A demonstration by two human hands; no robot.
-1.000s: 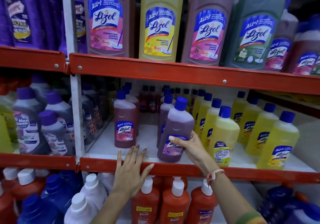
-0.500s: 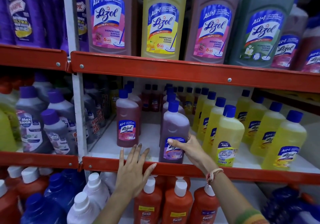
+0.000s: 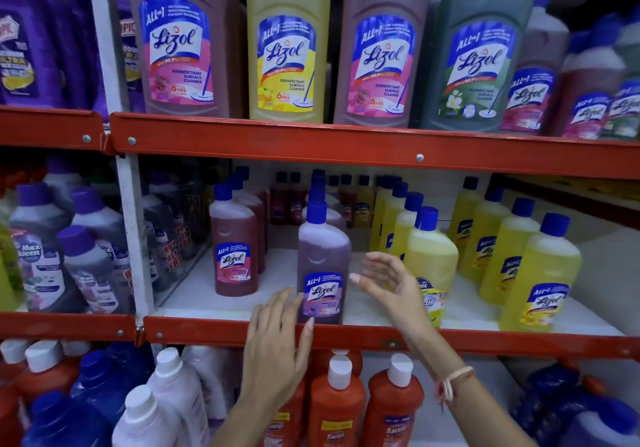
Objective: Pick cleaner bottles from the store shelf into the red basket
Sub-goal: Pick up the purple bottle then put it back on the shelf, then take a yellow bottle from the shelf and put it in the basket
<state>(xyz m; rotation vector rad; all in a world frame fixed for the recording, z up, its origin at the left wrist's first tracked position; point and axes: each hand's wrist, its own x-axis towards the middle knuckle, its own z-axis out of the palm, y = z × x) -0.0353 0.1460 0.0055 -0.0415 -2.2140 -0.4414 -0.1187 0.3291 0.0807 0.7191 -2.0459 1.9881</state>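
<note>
Purple bottle (image 3: 323, 273) stands upright at the front edge of the middle shelf (image 3: 346, 337), both hands spread and empty, left hand (image 3: 277, 346) below-left, right hand (image 3: 388, 284) just beside; likely full, heavyish, rigid slick plastic, so grip mid-body across the label.

**Hidden, cropped and blurred on the cleaner shelves**

The four big Lizol bottles (image 3: 180, 41) on the top shelf lose their caps to the upper edge. At the far right, the bottles (image 3: 620, 100) there are smeared by blur, their labels unreadable. The small bottles at the back of the middle shelf (image 3: 346, 190) are too small and dim to tell apart. The left hand (image 3: 277, 339) covers the lower left corner of the purple Lizol bottle (image 3: 323, 263). The right hand (image 3: 391, 284) hides part of the label of the yellow Bactin bottle (image 3: 431, 259). The orange bottles (image 3: 336, 405) below are cut off by the bottom edge. No red basket shows.
</note>
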